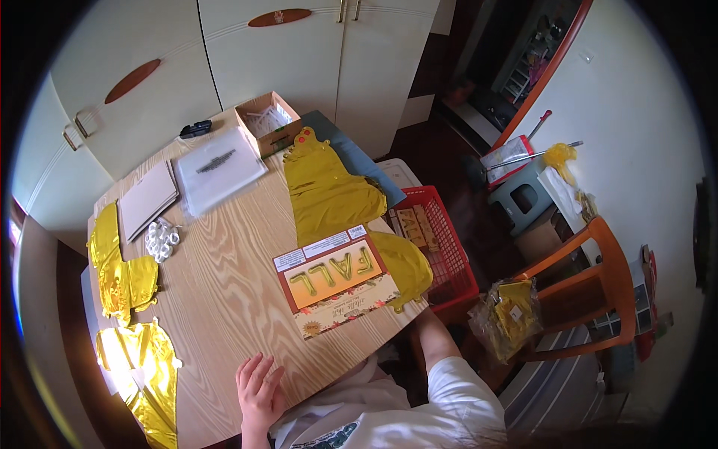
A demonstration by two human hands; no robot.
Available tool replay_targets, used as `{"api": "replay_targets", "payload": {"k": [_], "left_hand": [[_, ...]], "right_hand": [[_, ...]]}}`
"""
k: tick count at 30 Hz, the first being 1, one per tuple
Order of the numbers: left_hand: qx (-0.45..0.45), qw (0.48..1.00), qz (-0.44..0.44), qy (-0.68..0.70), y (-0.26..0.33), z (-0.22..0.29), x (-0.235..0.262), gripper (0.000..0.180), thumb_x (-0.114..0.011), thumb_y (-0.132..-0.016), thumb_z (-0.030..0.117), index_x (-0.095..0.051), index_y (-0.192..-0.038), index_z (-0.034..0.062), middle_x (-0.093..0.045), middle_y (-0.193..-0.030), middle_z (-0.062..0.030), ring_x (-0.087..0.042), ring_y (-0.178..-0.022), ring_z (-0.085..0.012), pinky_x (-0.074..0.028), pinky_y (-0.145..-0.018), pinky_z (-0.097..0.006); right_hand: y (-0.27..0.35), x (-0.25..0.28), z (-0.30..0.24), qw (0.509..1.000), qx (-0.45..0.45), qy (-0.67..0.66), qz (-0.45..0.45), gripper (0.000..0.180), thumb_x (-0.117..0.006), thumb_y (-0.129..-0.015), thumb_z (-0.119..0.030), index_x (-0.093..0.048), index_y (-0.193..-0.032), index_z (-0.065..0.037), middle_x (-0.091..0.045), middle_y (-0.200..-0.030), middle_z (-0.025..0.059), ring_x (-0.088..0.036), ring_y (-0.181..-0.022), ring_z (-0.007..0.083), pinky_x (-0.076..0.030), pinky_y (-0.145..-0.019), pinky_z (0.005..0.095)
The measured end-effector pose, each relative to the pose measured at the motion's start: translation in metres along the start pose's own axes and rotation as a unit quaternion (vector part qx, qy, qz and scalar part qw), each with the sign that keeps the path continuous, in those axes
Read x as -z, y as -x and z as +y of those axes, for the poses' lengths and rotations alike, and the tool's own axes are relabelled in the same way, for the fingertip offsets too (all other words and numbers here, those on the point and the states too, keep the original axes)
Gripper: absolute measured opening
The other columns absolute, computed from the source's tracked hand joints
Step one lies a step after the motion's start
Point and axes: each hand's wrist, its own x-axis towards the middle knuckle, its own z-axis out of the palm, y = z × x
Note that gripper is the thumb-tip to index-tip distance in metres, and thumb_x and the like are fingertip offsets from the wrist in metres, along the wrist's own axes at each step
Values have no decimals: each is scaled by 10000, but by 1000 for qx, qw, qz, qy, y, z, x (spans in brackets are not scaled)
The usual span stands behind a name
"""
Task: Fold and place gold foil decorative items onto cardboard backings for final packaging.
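Wooden table (pixel 224 277) with pale grain, filling the middle of the head view. Left hand (pixel 259 393) flat on its near edge, fingers spread, palm down, holding nothing. Right hand hidden below the table edge at the end of the right arm (pixel 437 340); cannot tell how open, or whether anything is in it. Nearest to the flat hand, just up and right: printed card (pixel 336 280) with gold letters on an orange panel, lying face up near the table's right edge. Beyond the card, gold foil balloon (pixel 325 191) spread flat, partly under the card. More gold foil pieces (pixel 127 280) along the left edge. Further back, a stack of grey cards (pixel 147 198), a clear plastic sleeve (pixel 221 170) and an open cardboard box (pixel 268 122). Beside the table, red plastic basket (pixel 449 254) on the floor; orange wooden chair (pixel 591 292) to the right.
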Motion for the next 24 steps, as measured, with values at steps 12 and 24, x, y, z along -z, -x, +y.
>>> {"api": "replay_targets", "payload": {"k": [12, 24], "left_hand": [[-3, 1000, -23, 4, 1, 2, -6, 354, -556, -678, -40, -686, -997, 42, -640, -1173, -140, -562, -1155, -392, -434, -964, -530], [-3, 1000, -27, 9, 1, 4, -12, 312, -557, -701, -27, -677, -980, 42, -647, -1160, -140, -569, -1144, -389, -441, -955, -513]], "right_hand": [[-4, -12, -13, 999, -24, -43, 5, 327, -591, -862, -374, -696, -1069, -144, -716, -981, 136, -694, -903, 344, -552, -746, 460], [10, -15, 8, 997, -34, -69, 4, 338, -577, -869, -389, -696, -1075, -149, -716, -986, 136, -693, -909, 341, -551, -750, 460]]}}
